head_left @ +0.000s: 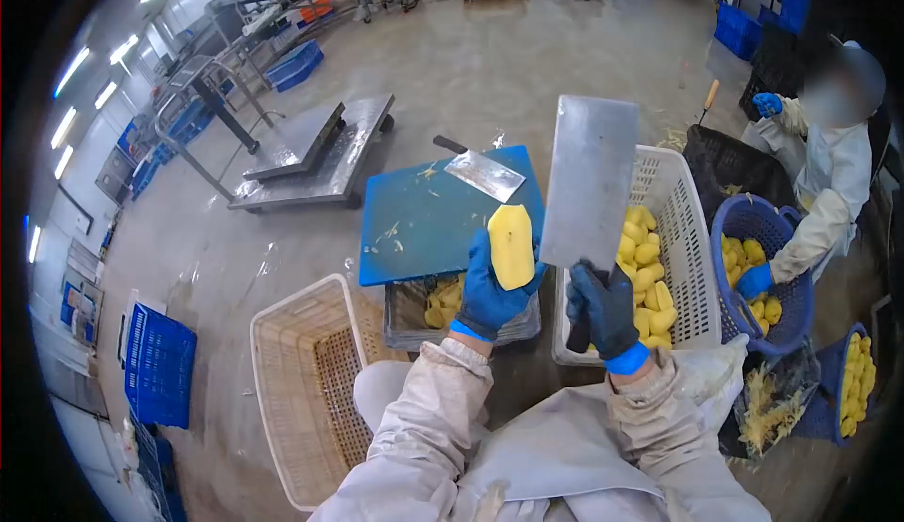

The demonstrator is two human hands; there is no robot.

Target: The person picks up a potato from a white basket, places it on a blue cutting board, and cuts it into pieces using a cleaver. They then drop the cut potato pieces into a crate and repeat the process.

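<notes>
My left hand [494, 298], in a blue glove, holds up a peeled yellow potato [511, 247] with a flat cut face toward me. In my right hand [603, 310], in a darker glove, is the handle of a large cleaver [590, 178], its broad blade upright. Behind the potato lies a blue cutting board [405, 211] with a second cleaver [485, 174] and some scraps on it. Peeled potatoes [648, 282] fill part of a white crate [687, 230] behind and right of my right hand. A crate of cut pieces [441, 304] stands under the board.
A white basket [311, 371] stands at the left. On the right, a person [833, 164] in blue gloves reaches into a purple basket [800, 305] of potatoes. Another potato basket [833, 381] stands lower right. A metal platform cart [311, 160] and blue crate [162, 362] are farther left.
</notes>
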